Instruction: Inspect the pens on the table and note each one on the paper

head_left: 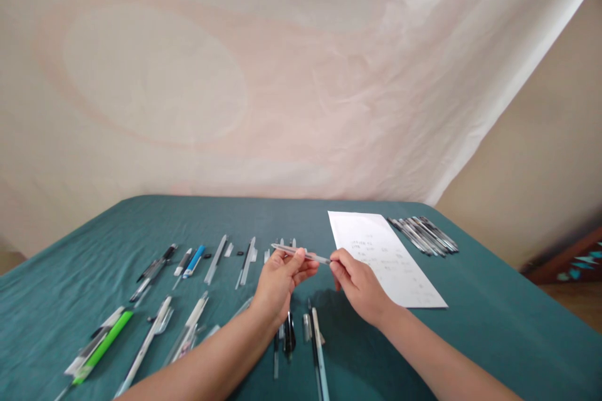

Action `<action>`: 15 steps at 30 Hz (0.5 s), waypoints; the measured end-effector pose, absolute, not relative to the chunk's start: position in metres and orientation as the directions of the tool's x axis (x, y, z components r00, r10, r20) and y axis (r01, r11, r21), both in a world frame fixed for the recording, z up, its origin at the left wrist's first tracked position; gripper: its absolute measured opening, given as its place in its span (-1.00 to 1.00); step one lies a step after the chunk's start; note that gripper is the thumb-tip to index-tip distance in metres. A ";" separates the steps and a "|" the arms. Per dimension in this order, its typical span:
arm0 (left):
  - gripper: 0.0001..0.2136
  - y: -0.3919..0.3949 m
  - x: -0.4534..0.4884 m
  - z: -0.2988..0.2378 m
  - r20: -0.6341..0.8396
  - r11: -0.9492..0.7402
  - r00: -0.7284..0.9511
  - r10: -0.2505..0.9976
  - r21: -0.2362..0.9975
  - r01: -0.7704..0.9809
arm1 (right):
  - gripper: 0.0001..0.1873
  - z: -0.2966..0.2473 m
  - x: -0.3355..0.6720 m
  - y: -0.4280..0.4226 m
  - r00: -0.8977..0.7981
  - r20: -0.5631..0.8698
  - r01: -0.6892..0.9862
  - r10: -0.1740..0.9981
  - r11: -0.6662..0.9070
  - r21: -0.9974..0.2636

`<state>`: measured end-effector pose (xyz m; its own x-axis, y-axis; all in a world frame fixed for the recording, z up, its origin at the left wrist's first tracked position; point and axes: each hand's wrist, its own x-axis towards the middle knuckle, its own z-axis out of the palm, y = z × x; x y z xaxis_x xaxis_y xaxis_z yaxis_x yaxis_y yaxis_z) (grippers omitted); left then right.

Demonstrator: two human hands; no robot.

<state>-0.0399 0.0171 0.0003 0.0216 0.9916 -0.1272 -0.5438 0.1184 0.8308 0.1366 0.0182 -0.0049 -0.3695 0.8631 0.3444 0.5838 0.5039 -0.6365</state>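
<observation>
Both hands meet over the middle of the table around a slim, translucent pen [310, 255]. My left hand [282, 276] pinches its barrel between thumb and fingers, with one end pointing up to the left. At the other end, the fingertips of my right hand [357, 282] close on the pen's dark tip. Whether that end carries a cap or a refill is too small to tell. Beneath and below the hands lie pen parts, among them a black pen piece [289, 335] and a pale blue barrel [320, 357].
A sheet of white paper [399, 269] with handwriting lies right of the hands. Behind it, a row of several pens [423, 235] sits at the far right. Disassembled pens spread leftward, including a green barrel [103, 348] and a blue one [194, 260], on a green tablecloth [493, 326].
</observation>
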 end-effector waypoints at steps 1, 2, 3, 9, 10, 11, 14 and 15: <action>-0.85 0.017 -0.040 0.000 -0.109 0.103 0.021 0.994 0.834 -0.542 | -0.75 -0.006 0.136 0.019 -0.378 0.285 0.512 0.881 0.456 -0.728; -0.83 0.018 -0.040 -0.001 -0.092 0.088 0.019 0.996 0.837 -0.541 | -0.74 -0.007 0.135 0.020 -0.392 0.228 0.439 0.891 0.399 -0.805; -0.82 0.018 -0.040 -0.002 -0.078 0.076 0.018 0.997 0.839 -0.539 | -0.73 -0.008 0.134 0.020 -0.408 0.180 0.378 0.895 0.345 -0.859; -0.84 0.019 -0.040 -0.002 -0.122 0.113 0.022 0.992 0.820 -0.561 | -0.74 -0.005 0.134 0.019 -0.369 0.328 0.603 0.870 0.493 -0.627; -0.86 0.019 -0.040 -0.001 -0.140 0.130 0.026 0.990 0.816 -0.564 | -0.75 -0.004 0.135 0.018 -0.376 0.374 0.667 0.848 0.528 -0.526; -0.88 0.020 -0.040 -0.001 -0.156 0.147 0.032 0.987 0.813 -0.563 | -0.75 -0.003 0.136 0.018 -0.392 0.404 0.711 0.827 0.550 -0.438; -0.90 0.021 -0.041 0.000 -0.183 0.179 0.049 0.982 0.811 -0.558 | -0.75 -0.002 0.139 0.018 -0.444 0.437 0.758 0.782 0.588 -0.281; -0.90 0.021 -0.042 0.001 -0.184 0.179 0.048 0.982 0.811 -0.556 | -0.75 -0.002 0.140 0.018 -0.456 0.446 0.762 0.770 0.597 -0.251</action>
<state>-0.0424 0.0214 0.0010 0.0481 0.9818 -0.1839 -0.5564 0.1792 0.8113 0.1397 0.0180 -0.0023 -0.4561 0.7703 0.4456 0.7621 0.5967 -0.2514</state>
